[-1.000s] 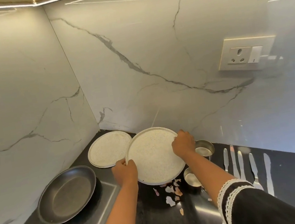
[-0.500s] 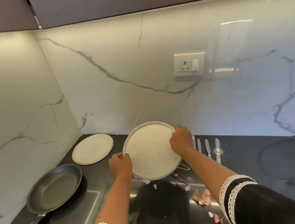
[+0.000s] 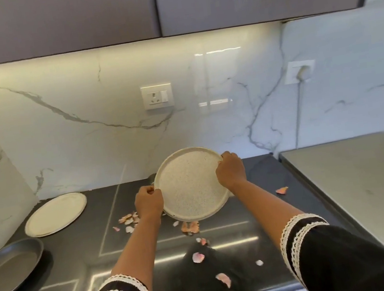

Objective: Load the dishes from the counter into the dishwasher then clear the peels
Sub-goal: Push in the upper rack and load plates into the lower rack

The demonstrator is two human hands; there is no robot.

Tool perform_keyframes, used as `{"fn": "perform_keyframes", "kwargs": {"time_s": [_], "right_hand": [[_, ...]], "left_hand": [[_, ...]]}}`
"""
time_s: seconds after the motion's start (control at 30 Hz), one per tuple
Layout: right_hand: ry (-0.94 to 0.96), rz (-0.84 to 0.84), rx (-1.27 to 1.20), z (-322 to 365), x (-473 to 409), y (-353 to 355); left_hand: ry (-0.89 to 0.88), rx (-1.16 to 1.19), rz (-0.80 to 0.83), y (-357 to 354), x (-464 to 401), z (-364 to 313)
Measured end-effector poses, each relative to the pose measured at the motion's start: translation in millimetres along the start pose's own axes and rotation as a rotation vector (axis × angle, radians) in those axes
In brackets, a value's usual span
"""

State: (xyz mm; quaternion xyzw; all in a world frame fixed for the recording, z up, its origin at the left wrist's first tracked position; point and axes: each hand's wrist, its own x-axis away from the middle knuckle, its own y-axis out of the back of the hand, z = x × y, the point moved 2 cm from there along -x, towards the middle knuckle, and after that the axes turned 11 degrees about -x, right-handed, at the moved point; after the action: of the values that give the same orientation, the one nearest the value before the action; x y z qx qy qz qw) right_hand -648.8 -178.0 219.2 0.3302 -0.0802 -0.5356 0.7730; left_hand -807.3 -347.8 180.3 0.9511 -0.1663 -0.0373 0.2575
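Round speckled cream plate (image 3: 190, 185) is up off the dark glossy bench (image 3: 259, 175), tilted toward me. My left hand (image 3: 148, 202) grips its left rim, my right hand (image 3: 231, 170) grips the upper right rim, both with curled fingers. Pink-white peel scraps (image 3: 190, 227) lie scattered under and in front of it. Plain cream plate (image 3: 56, 214) flat at back left, grey metal pan (image 3: 8, 267) at left edge. Risk: rim-only hold on a tilted plate, could slip or clip the bench edge as I turn toward the dishwasher, not in view
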Motion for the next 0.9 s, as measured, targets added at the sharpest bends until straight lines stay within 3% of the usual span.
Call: {"fn": "perform_keyframes", "kwargs": {"time_s": [0.47, 0.9], "right_hand": [[-0.234, -0.402, 0.014, -163, 71, 232], [-0.509, -0.816, 0.156, -281, 219, 458]], "left_hand": [[-0.375, -0.065, 0.408, -187, 152, -95], [-0.818, -0.084, 0.799, -354, 382, -188]]}}
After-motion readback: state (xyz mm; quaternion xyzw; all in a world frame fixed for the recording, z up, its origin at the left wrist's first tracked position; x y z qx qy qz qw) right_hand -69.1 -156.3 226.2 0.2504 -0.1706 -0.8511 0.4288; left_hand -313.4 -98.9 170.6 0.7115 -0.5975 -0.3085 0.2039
